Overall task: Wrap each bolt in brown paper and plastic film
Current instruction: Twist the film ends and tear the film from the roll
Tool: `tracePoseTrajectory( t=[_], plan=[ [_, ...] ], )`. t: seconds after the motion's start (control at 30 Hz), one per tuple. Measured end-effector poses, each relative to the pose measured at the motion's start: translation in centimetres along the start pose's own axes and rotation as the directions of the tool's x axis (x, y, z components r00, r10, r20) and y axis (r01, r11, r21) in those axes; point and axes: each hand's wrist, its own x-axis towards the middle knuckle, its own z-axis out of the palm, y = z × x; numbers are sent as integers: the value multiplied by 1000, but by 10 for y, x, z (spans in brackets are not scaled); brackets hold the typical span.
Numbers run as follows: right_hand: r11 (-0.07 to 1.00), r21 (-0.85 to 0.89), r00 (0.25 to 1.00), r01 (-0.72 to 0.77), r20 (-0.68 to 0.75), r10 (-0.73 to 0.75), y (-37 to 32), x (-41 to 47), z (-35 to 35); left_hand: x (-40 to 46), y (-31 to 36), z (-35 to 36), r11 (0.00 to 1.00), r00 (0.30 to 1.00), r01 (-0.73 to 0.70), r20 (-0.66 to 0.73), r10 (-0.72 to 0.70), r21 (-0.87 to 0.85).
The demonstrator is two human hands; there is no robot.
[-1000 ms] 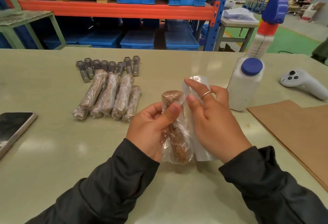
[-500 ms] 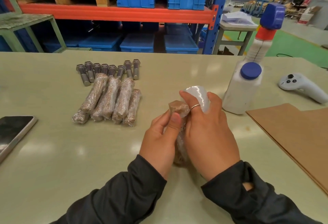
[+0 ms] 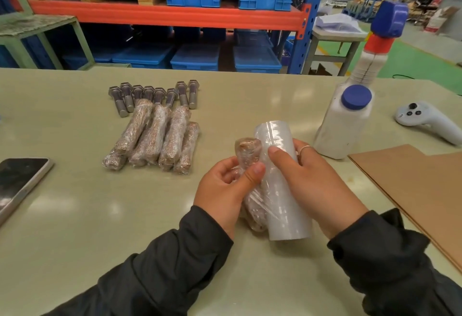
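My left hand (image 3: 225, 188) grips a bolt wrapped in brown paper (image 3: 247, 150), with film partly round it; its thumb presses on the bolt's side. Right beside it my right hand (image 3: 315, 180) holds the roll of clear plastic film (image 3: 282, 185), thumb on the roll's front. A stretch of film runs from the roll onto the bolt. Several wrapped bolts (image 3: 155, 138) lie side by side on the table to the left. Behind them stands a row of several bare steel bolts (image 3: 152, 95).
Brown paper sheets (image 3: 412, 185) lie at the right edge of the table (image 3: 100, 215). A white bottle with a blue cap (image 3: 345, 123) and a white controller (image 3: 425, 120) sit at the far right. A phone (image 3: 17, 183) lies at the left edge.
The film roll has swung from behind the bolt to its right side and now shows in full. Both hands have shifted slightly with the bolt during the turn.
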Motion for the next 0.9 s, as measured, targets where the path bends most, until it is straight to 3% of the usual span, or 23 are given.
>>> tracePoseTrajectory(
  t=[0.17, 0.37, 0.57, 0.77, 0.9],
  plan=[
    [999, 46, 999, 12, -39, -10, 8, 2, 8, 4, 6, -4, 999, 999, 18, -35, -19, -30],
    [970, -216, 983, 109, -125, -138, 8, 11, -4, 0, 15, -2, 993, 997, 69, 30, -66, -100],
    [889, -430, 968, 156, -111, -224, 10, 12, -4, -6, 18, -1, 987, 988, 107, 126, -92, -121],
    [847, -505, 957, 163, -127, -260, 6, 10, 4, -10, 22, -5, 974, 959, 140, 268, -89, -177],
    [857, -487, 942, 166, -179, -284, 7, 8, 6, -8, 19, -2, 955, 960, 174, 259, -110, -241]
  ],
)
